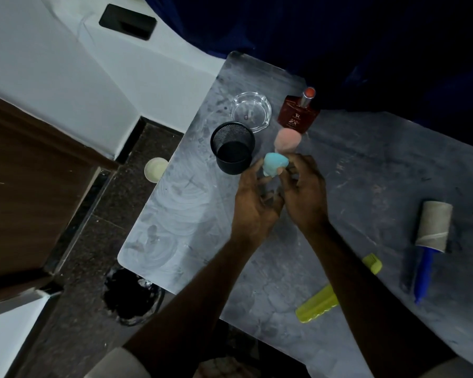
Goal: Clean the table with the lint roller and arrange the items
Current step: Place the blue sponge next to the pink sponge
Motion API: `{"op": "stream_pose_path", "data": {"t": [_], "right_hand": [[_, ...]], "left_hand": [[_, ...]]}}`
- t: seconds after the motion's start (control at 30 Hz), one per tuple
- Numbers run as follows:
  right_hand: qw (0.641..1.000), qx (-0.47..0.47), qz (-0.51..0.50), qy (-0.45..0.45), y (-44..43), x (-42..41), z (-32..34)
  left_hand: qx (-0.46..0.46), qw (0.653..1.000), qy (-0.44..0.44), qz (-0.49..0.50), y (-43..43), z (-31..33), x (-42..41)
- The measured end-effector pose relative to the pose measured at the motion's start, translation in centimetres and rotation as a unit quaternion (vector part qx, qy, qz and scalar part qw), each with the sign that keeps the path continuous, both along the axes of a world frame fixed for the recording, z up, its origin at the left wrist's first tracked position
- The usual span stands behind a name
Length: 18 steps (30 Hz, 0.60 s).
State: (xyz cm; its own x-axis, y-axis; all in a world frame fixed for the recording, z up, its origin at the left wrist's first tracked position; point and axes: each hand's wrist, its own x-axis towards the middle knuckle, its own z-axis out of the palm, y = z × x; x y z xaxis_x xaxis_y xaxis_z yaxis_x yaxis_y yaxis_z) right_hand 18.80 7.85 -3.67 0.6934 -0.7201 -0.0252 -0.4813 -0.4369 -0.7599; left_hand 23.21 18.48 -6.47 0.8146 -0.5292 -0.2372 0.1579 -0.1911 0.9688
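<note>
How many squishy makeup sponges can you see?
2. The blue sponge is held between the left hand and right hand. The pink sponge sits just beyond, partly hidden by fingers. More may be hidden.

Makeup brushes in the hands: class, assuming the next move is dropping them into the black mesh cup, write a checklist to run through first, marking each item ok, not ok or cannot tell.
1. Blue brush gripped between left hand and right hand: ok.
2. Pink brush held, handle hidden by fingers: cannot tell.
3. Mesh cup upright, mouth open: ok.
4. Cup empty: ok.
5. Path to cup free; glass ashtray sits behind it: ok.
6. Lint roller set aside on table: ok.
</note>
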Motion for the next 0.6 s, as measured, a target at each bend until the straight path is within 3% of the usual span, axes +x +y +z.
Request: {"op": "stream_pose_path", "data": {"t": [0.1,0.27,0.37,0.6], "right_hand": [[1.000,0.000,-0.003,-0.003,0.06,-0.16,0.00],[1.000,-0.006,0.001,0.004,-0.01,-0.12,-0.10],[1.000,-0.005,0.005,0.006,-0.07,-0.15,-0.26],[1.000,0.007,0.005,-0.002,0.05,-0.33,-0.20]], "left_hand": [[0.003,1.000,0.005,0.006,0.06,-0.51,-0.13],[0.059,0.994,-0.094,-0.003,0.02,-0.53,-0.17],[0.014,0.999,-0.047,0.006,0.00,-0.23,-0.48],[0.010,0.999,-0.034,0.007,0.42,-0.23,-0.48]]}}
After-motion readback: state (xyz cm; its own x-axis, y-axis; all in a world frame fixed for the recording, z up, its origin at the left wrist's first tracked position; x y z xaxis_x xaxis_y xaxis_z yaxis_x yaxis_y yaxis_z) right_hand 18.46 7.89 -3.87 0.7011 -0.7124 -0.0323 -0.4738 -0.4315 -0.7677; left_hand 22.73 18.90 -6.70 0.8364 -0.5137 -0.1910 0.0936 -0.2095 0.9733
